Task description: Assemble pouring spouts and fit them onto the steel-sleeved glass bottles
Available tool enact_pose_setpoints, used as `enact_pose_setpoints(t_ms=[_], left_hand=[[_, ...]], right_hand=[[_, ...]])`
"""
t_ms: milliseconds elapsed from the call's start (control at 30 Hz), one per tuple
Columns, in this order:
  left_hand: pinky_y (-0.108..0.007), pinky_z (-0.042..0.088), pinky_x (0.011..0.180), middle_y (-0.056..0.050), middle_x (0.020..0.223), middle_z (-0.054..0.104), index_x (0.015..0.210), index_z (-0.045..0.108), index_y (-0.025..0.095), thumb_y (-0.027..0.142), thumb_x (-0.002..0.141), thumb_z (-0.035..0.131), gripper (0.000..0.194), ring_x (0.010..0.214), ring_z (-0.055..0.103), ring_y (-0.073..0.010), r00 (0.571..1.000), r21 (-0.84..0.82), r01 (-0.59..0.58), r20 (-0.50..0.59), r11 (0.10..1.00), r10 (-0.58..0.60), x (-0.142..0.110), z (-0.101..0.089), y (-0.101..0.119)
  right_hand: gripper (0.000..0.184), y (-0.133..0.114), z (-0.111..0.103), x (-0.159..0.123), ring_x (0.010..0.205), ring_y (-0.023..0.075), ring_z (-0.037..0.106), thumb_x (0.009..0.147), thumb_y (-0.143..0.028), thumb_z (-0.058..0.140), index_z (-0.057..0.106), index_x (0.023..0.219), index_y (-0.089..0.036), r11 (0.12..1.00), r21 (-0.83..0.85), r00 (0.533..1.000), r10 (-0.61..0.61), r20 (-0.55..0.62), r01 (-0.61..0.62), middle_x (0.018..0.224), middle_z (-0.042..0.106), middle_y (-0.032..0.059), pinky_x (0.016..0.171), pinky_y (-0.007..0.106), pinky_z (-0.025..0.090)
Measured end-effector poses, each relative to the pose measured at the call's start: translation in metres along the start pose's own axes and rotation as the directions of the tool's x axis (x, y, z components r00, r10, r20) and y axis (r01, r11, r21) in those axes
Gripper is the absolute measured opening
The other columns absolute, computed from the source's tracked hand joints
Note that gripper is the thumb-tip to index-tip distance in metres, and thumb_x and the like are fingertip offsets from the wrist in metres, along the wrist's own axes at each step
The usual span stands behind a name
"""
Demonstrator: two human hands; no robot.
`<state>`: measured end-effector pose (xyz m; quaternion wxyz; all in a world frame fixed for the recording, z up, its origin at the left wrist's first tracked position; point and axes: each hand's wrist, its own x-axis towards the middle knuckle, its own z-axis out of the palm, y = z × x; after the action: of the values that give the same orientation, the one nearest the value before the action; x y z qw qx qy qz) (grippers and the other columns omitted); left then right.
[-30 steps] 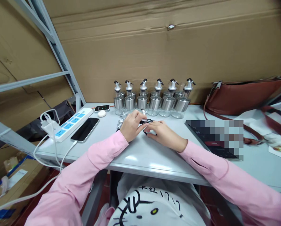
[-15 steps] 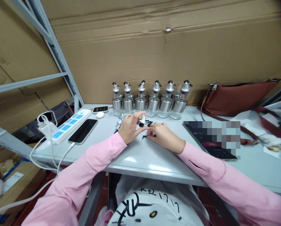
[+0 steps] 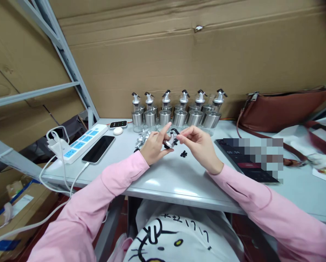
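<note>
My left hand (image 3: 153, 148) is closed on a silver pour spout (image 3: 169, 143) with a black base, tilted above the table. My right hand (image 3: 200, 146) pinches a black lever (image 3: 175, 131) against the top of that spout; whether it is fastened there I cannot tell. A small heap of black parts (image 3: 183, 154) lies on the table just below the right fingers. Behind my left hand are several loose silver spouts (image 3: 142, 138), partly hidden. Glass oil bottles (image 3: 180, 118) with steel bands stand in rows farther back, the front ones topped by spouts with black levers.
On the left lie a power strip (image 3: 82, 143), a plugged-in phone (image 3: 98, 150), a small device (image 3: 118, 124) and a white round case (image 3: 118, 131). A tablet (image 3: 242, 160) and a brown bag (image 3: 283, 112) lie on the right. Cardboard (image 3: 152, 54) walls the back.
My left hand has tilted the spout. My right hand has risen from the table beside it, bringing a black lever to the spout's top and uncovering the small black parts.
</note>
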<state>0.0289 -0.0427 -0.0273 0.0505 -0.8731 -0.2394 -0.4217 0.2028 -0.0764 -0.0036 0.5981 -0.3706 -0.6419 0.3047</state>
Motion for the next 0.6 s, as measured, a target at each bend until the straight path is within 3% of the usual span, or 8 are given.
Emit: enact_pose_setpoints(t_ms=[167,600], left_hand=[[-0.033,0.043,0.082,-0.002,0.089,0.062,0.144,0.006,0.018,0.032,0.079,0.067,0.09,0.079,0.06,-0.0171,1.0,0.034,0.0,0.007,0.999,-0.001,0.0,-0.0008,0.0011],[-0.033,0.042,0.084,-0.003,0.092,0.062,0.144,0.002,0.02,0.031,0.082,0.064,0.089,0.085,0.06,-0.0174,0.999,0.043,-0.039,-0.012,0.998,0.039,0.0001,-0.0015,0.0021]], right_hand=[[0.034,-0.0021,0.0018,-0.0015,0.05,0.0097,0.05,0.064,-0.046,0.074,0.054,0.063,-0.018,0.995,0.009,0.995,0.095,0.0,-0.095,0.054,0.056,-0.0026,0.048,0.023,0.039],[0.035,-0.0037,0.0012,-0.0013,0.048,0.0087,0.049,0.062,-0.047,0.075,0.055,0.062,-0.018,0.992,-0.006,0.992,0.123,0.021,-0.123,0.055,0.058,-0.0017,0.044,0.022,0.039]])
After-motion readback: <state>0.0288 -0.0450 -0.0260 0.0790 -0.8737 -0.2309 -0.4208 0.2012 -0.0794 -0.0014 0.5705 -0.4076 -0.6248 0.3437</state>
